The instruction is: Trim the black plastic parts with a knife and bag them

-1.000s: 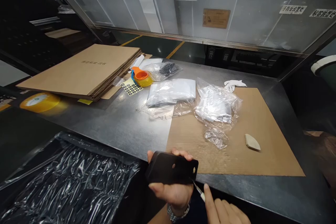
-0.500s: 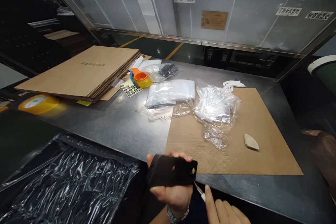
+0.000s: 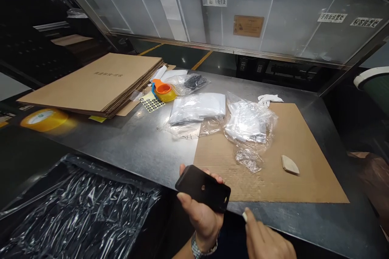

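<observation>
A black phone case [image 3: 194, 181] with a small round hole in its middle and a camera cutout at one end lies in my left hand [image 3: 204, 218]. My fingers wrap round its long edges, and it is tilted in front of the table edge. To its right, apart from it, is my right hand [image 3: 267, 236], closed on a craft knife [image 3: 244, 216]. Only a short white part of the knife shows by the fingertip; its blade cannot be made out now. A metal bracelet [image 3: 199, 247] circles my left wrist.
A cardboard sheet [image 3: 306, 137] on the metal table bears a beige wedge-shaped block [image 3: 290, 165] and a clear plastic bag [image 3: 251, 123]. White packets [image 3: 199, 105], tape rolls [image 3: 45, 119] and stacked cardboard [image 3: 100, 81] lie further left. A bin lined with black plastic [image 3: 85, 210] stands front left.
My left hand has raised the phone case slightly and turned it, its camera end now lower. My right hand has drawn the knife away from the case's edge, to the right.
</observation>
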Tool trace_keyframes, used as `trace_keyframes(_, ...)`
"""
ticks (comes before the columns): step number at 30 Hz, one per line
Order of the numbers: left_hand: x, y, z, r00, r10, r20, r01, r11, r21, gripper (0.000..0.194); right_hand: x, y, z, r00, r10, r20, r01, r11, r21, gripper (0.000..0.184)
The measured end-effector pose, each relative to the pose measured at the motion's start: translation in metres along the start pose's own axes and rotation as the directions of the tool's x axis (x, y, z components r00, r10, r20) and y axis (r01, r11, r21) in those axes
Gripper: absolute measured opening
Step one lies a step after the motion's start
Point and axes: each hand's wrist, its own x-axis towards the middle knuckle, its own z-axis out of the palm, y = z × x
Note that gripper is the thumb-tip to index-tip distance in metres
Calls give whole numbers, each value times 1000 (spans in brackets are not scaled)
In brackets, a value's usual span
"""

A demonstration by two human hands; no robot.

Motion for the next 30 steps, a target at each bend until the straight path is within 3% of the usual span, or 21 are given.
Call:
trace_keyframes(4,3,3,0,994,-109,-7,109,994,-13,52,4,11,-7,997,28,77,-41,985,169,27)
trace_keyframes(9,11,3,-2,934,-355,-41,354,935,-30,47,12,19,-13,977,53,208,-120,940,320,28)
trace_keyframes(13,14,4,-1,858,-505,-95,502,863,-52,48,15,26,-14,992,43,119,-77,951,298,32)
trace_keyframes(18,13,5,1,763,-635,-117,633,772,-59,52,14,31,-20,987,3,158,-25,990,139,34)
trace_keyframes(20,12,5,1,770,-631,-91,630,775,-49,51,13,30,-22,986,1,165,-17,996,91,35)
trace_keyframes(24,11,4,2,843,-538,-15,538,843,-19,47,11,27,-24,987,-19,158,17,1000,17,32)
trace_keyframes(30,8,2,3,863,-505,35,505,863,6,50,11,27,-23,988,-39,152,46,998,-43,31)
